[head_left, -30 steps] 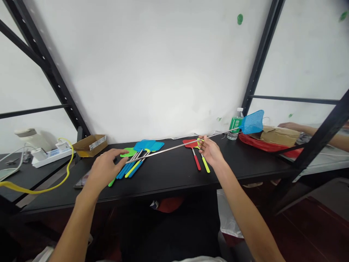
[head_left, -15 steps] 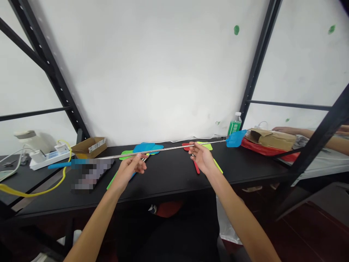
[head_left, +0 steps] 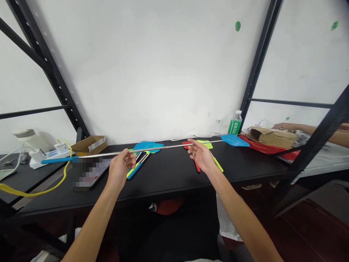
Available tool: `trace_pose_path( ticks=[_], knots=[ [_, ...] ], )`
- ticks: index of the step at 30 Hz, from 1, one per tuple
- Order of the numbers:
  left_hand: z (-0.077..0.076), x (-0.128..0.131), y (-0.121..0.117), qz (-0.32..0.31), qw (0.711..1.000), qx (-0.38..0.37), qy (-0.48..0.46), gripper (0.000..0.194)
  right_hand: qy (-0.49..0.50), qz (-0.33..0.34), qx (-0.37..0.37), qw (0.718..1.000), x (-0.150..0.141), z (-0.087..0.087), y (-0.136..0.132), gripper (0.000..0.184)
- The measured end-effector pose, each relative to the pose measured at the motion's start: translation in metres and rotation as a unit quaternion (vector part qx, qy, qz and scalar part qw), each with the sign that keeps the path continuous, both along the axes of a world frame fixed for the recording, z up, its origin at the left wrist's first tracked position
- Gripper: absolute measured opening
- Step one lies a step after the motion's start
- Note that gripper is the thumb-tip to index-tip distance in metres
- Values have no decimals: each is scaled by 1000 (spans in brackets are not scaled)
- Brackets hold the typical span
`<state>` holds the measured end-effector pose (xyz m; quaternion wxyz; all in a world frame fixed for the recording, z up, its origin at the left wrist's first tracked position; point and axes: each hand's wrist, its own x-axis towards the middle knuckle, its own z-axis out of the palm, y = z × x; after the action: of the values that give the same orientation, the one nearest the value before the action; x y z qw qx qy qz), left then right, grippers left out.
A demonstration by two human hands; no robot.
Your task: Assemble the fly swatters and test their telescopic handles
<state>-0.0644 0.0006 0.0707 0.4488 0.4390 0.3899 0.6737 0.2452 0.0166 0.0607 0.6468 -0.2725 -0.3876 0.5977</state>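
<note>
I hold a long extended fly swatter level above the black table (head_left: 169,178). Its thin metal rod (head_left: 160,147) runs between my hands. The blue handle (head_left: 56,159) sticks out to the left and the blue mesh head (head_left: 234,140) lies far right. My left hand (head_left: 120,170) is closed round the rod left of centre. My right hand (head_left: 200,154) pinches the rod right of centre. Under the rod lie several collapsed swatters: a blue, green and yellow bunch (head_left: 141,151) by my left hand, and red and yellow-green ones (head_left: 205,153) by my right hand.
A small cardboard box (head_left: 89,144) sits at the back left, with a blurred flat item (head_left: 88,174) in front of it. A green-labelled bottle (head_left: 235,123) stands at the back right, by a red tray with brown cardboard (head_left: 272,140). Another person's arm (head_left: 308,128) rests far right. Black rack posts flank the table.
My left hand came up from the pile of swatters and gripped the rod. The rod slid left and levelled out, the blue head dropped from beside the bottle to table height.
</note>
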Motion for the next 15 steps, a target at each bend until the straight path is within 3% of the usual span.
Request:
trace_pose_path(
  ticks=[15],
  knots=[
    [6, -36, 4, 102, 986, 29, -127, 20, 147, -74, 29, 986, 33, 6, 7, 26]
  ],
)
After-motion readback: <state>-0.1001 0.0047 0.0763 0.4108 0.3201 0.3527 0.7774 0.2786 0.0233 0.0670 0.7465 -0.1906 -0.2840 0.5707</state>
